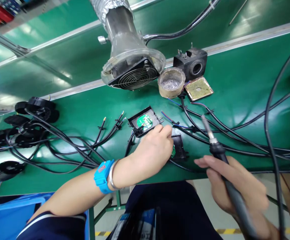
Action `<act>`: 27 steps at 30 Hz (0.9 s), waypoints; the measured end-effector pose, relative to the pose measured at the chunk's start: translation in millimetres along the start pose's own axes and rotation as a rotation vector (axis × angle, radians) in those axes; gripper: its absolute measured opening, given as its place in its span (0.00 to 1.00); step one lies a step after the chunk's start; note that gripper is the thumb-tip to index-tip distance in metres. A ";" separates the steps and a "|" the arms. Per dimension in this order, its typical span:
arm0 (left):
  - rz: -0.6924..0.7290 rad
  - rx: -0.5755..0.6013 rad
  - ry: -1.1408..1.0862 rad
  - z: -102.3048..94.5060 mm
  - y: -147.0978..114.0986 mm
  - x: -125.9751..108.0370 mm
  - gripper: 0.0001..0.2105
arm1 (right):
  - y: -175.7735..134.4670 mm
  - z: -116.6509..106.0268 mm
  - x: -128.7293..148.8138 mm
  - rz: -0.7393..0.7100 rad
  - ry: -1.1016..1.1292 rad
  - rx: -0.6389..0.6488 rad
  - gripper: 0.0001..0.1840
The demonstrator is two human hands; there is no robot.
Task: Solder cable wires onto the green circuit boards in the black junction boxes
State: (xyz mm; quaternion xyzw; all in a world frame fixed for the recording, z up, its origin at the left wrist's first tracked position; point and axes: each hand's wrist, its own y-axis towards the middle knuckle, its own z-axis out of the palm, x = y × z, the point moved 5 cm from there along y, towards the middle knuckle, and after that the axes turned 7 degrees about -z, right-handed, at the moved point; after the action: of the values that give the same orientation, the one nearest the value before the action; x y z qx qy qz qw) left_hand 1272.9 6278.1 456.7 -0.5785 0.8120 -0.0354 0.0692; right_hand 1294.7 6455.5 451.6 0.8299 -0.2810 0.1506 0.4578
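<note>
My right hand (237, 186) grips a soldering iron (227, 170) by its dark handle, with the metal tip pointing up and to the left above the bench. My left hand (153, 146) is closed, its fingers curled and pressed together; what they pinch, if anything, is hidden under the hand. It is over two open black boxes. One box (132, 123) with a round green circuit board (145, 122) lies just beyond the knuckles. The other box (181, 150) is partly covered by the hand. A wrist strap (103, 176) circles my left wrist.
A fume extractor hood (135, 71) hangs over the bench. Behind lie a round pot of solder scraps (171, 82), an iron holder (191, 63) and a sponge tray (199, 89). Black cables (85, 146) spread on both sides, with black round parts (35, 123) at left.
</note>
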 end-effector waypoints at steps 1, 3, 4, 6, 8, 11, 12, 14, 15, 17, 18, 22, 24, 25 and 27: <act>0.006 0.014 0.020 -0.4 0.9 -1.5 0.10 | -0.1 6.4 0.2 -0.006 0.007 0.006 0.25; 0.013 0.027 0.016 -1.0 1.4 -2.2 0.09 | 2.6 19.1 1.5 -0.027 -0.008 0.008 0.22; 0.013 0.026 -0.006 -1.1 1.2 -1.5 0.09 | 4.9 24.8 2.2 -0.038 -0.031 0.010 0.20; 0.008 0.024 -0.064 -0.1 0.3 0.9 0.09 | 9.7 32.6 3.8 -0.064 -0.067 0.010 0.18; 0.002 0.020 -0.096 1.4 -0.2 2.8 0.10 | 12.8 34.4 4.8 -0.086 -0.093 0.014 0.19; -0.024 0.036 -0.102 2.4 1.4 4.3 0.11 | 12.6 23.7 4.4 -0.088 -0.093 0.021 0.27; -0.030 0.054 -0.106 2.3 2.6 4.3 0.11 | 11.6 17.0 4.8 -0.092 -0.073 0.014 0.31; -0.018 0.095 -0.121 1.2 5.3 2.9 0.11 | 9.4 2.3 5.6 -0.077 -0.012 0.002 0.33; -0.009 0.111 -0.127 0.1 6.8 2.0 0.10 | 8.5 -3.9 6.1 -0.061 0.024 0.007 0.31; -0.002 0.140 -0.129 -1.7 9.7 0.7 0.09 | 7.5 -11.5 7.2 -0.022 0.088 0.037 0.26; -0.003 0.151 -0.122 -2.3 11.0 0.2 0.09 | 7.2 -12.5 7.8 -0.006 0.114 0.057 0.24; -0.024 0.184 -0.087 -2.5 14.2 -0.9 0.10 | 6.3 -3.9 7.7 -0.024 0.152 0.110 0.21; -0.046 0.184 -0.080 -2.4 14.1 -0.1 0.09 | 4.4 2.6 4.7 -0.040 0.138 0.115 0.20; -0.053 0.180 -0.078 -2.4 13.8 0.4 0.09 | 3.3 4.6 3.3 -0.052 0.129 0.107 0.20; -0.055 0.162 -0.068 -2.7 12.8 0.9 0.09 | 1.0 7.1 1.5 -0.074 0.119 0.103 0.20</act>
State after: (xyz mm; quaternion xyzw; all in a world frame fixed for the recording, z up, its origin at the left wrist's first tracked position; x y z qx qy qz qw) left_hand 1260.3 6281.4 457.6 -0.5941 0.7873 -0.0830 0.1423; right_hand 1295.2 6448.5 449.2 0.8516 -0.2145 0.1970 0.4358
